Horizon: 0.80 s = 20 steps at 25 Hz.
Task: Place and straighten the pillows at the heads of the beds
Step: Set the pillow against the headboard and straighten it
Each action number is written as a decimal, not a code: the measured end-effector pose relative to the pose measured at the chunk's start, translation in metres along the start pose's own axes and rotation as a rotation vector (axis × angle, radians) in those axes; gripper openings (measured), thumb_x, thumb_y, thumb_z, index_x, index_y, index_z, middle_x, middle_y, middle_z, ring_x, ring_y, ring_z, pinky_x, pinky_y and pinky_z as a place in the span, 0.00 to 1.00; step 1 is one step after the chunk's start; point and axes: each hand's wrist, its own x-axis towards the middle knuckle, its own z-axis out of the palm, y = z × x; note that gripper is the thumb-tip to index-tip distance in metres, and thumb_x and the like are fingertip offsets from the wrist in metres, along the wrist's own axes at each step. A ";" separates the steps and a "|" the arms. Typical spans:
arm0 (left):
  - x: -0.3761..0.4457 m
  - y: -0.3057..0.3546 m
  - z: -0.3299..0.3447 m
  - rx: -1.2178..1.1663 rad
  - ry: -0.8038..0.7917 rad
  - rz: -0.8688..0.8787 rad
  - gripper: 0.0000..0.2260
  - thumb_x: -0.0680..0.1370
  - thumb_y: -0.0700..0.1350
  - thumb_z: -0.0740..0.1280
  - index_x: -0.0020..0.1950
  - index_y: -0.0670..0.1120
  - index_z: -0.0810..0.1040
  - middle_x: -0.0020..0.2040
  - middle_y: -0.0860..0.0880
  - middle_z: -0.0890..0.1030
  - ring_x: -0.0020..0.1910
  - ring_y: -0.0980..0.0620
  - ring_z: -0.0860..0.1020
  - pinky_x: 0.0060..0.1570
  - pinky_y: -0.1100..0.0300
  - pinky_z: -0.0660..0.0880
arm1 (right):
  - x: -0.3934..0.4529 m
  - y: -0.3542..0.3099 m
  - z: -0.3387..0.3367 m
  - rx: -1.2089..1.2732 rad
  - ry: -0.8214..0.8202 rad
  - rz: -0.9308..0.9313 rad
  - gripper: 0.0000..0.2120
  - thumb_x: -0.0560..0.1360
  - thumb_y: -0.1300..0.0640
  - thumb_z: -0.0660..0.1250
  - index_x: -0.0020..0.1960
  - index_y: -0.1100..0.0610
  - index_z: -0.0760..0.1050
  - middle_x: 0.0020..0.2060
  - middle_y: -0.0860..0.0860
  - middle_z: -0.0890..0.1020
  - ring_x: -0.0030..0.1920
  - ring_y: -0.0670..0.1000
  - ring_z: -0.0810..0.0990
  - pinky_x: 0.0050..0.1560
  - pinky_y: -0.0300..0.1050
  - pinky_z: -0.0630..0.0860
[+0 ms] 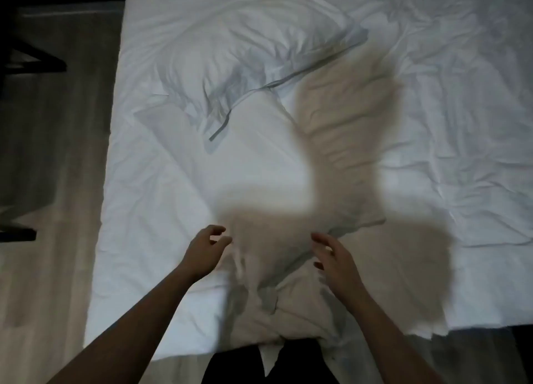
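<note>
A white pillow [268, 181] lies lengthwise on the white bed [432, 124], its near end bunched at the bed's front edge. A second white pillow [230, 52] with a flanged border lies crumpled at the far left, overlapping the first one's far end. My left hand [206, 249] hovers at the near pillow's left side, fingers curled and apart, holding nothing. My right hand [336, 258] hovers over its right side, fingers spread, also holding nothing. A large shadow of my body falls across the pillow and sheet.
The sheet is wrinkled across the right half of the bed. Wooden floor [52, 181] runs along the left, with dark furniture legs [26, 63] at the far left. The bed's front edge [178, 352] is close to my body.
</note>
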 end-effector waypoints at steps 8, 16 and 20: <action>0.108 0.020 0.046 -0.342 0.075 -0.444 0.56 0.64 0.69 0.78 0.78 0.43 0.55 0.65 0.47 0.75 0.65 0.43 0.77 0.63 0.45 0.79 | 0.190 -0.001 -0.027 -0.280 0.212 -0.051 0.39 0.73 0.39 0.70 0.78 0.58 0.70 0.75 0.59 0.75 0.75 0.60 0.74 0.76 0.59 0.70; 0.074 0.021 0.020 -0.074 0.264 -0.216 0.14 0.78 0.56 0.68 0.50 0.45 0.77 0.48 0.50 0.82 0.54 0.45 0.81 0.55 0.50 0.78 | 0.211 -0.037 -0.043 -0.336 0.034 -0.001 0.29 0.71 0.40 0.77 0.65 0.58 0.82 0.61 0.57 0.86 0.61 0.59 0.84 0.57 0.50 0.79; -0.029 0.019 -0.002 -0.022 0.178 -0.137 0.18 0.75 0.60 0.68 0.54 0.47 0.82 0.48 0.49 0.86 0.48 0.50 0.84 0.48 0.53 0.81 | 0.122 -0.071 -0.065 -0.330 -0.046 -0.139 0.23 0.65 0.47 0.79 0.58 0.51 0.84 0.49 0.48 0.86 0.49 0.49 0.84 0.46 0.45 0.77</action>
